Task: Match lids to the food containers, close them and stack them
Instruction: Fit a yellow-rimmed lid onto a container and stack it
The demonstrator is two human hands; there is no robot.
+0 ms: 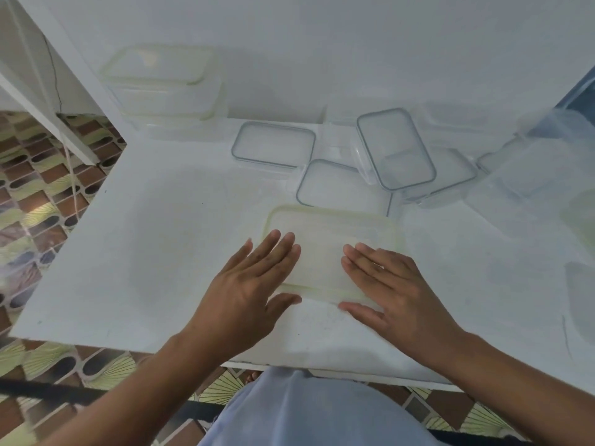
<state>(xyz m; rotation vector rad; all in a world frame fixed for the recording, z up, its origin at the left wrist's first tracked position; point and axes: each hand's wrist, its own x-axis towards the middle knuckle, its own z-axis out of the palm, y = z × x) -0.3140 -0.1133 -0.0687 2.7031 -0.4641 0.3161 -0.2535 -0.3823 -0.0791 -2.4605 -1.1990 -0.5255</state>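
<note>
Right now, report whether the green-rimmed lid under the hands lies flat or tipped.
Flat: the green-rimmed lid lies level, with the left hand and right hand pressing it with straight fingers. Latched or not: cannot tell.

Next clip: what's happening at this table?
A person presses both palms, left hand and right hand, fingers straight, flat on a green-rimmed lid near the front of the white table, apparently closing it onto a container. A stack of green-rimmed containers stands at the back left. Several grey-rimmed lids lie loose behind, not yet matched.
</note>
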